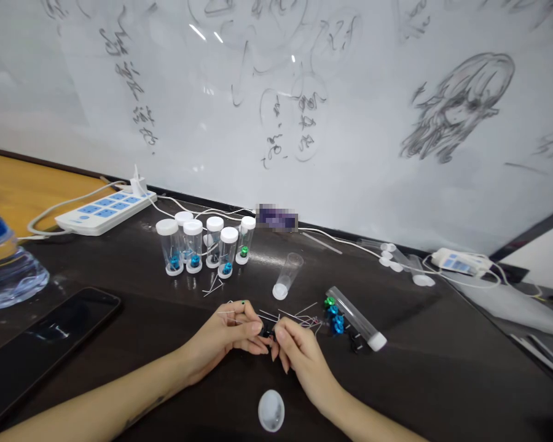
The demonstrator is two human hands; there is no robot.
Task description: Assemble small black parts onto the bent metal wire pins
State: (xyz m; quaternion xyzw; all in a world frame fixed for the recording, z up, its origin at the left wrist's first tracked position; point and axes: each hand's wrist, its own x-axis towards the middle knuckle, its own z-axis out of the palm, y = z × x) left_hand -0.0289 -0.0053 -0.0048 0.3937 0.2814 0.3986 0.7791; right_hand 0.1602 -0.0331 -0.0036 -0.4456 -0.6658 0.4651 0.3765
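Observation:
Between the fingertips of my left hand [237,331] and my right hand [295,347] is a small black piece [268,331]; both hands pinch it, and its kind is too small to make out. A thin wire pokes out by the left fingers. Several thin metal wires [306,319] lie loose just beyond my right hand. Farther right are small blue and green metal parts [335,318] and small black pieces [356,341], beside a clear tube with a white cap [357,319]. An uncapped clear tube [289,273] lies beyond my hands. Nearer me sits a white round cap [271,410].
Several capped clear tubes [193,242] stand at the back left, with blue or green parts inside. At left are a power strip [105,209], a water bottle [4,264] and a phone [46,337]. White caps [389,256] and another power strip [461,262] lie back right, below the whiteboard [350,123].

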